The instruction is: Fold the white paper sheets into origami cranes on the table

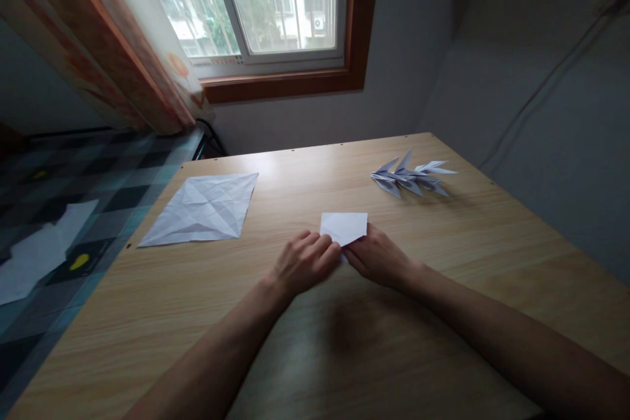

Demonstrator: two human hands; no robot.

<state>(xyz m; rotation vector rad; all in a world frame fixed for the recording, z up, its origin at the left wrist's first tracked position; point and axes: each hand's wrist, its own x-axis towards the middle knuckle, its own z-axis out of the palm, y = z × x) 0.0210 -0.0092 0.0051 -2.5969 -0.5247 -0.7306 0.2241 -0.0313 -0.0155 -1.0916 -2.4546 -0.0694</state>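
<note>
A small piece of folded white paper [344, 226] is held in front of me, above the middle of the wooden table. Its top edge is straight and its lower part narrows toward my fingers. My left hand [309, 258] is closed on its lower left side, with the thumb near the bottom point. On the lower right, my right hand [378, 253] grips the paper too, its fingers partly behind the sheet. The hands nearly meet at the lower tip, and the folds there are hidden by my fingers.
A creased white paper sheet [207, 207] lies flat at the left of the wooden table [467, 328]. Several pointed folded-paper pieces [411, 174] sit in a row at the back right. Left of the table, white paper [42, 256] lies on a checkered cloth [142, 151].
</note>
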